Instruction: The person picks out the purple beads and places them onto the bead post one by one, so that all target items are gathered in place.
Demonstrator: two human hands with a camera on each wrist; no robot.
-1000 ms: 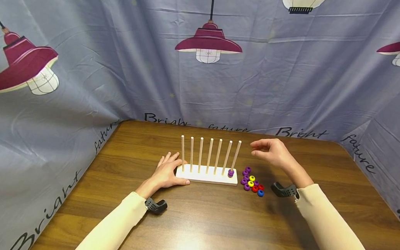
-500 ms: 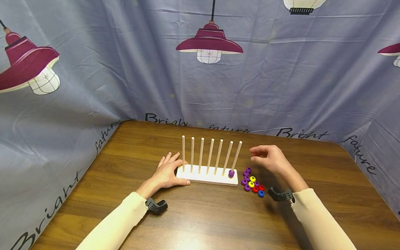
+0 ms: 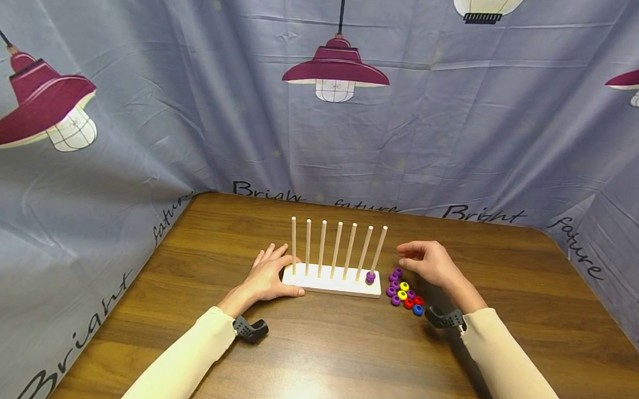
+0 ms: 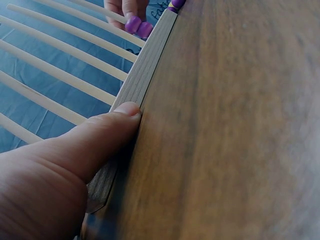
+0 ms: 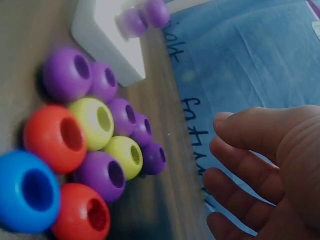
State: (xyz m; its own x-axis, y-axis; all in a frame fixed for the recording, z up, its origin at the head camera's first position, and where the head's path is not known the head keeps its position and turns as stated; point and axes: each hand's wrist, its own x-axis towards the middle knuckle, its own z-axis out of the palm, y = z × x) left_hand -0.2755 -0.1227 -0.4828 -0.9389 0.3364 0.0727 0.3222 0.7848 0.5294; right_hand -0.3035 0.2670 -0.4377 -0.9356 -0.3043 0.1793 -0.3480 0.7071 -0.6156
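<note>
A white wooden peg rack (image 3: 319, 281) with several upright pegs stands on the table. Two purple beads (image 3: 370, 278) are stacked on its rightmost peg. My left hand (image 3: 262, 280) grips the rack's left end, and the left wrist view shows the thumb (image 4: 112, 122) against the base's front side. Right of the rack lies a cluster of loose holed beads: several purple beads (image 5: 67, 74), two yellow beads (image 5: 92, 123), two red beads (image 5: 55, 139) and one blue bead (image 5: 27, 192). Above and behind this cluster is my right hand (image 3: 432, 264), its fingers loosely bent and holding nothing.
The brown wooden table (image 3: 309, 347) spreads around the rack and beads. A grey-blue curtain (image 3: 238, 95) printed with lamps and lettering hangs along the table's back and sides. Dark wrist bands (image 3: 445, 318) sit on both wrists.
My right hand has come down and slightly left, closer to the loose beads. The left hand stays on the rack, and the beads lie as before.
</note>
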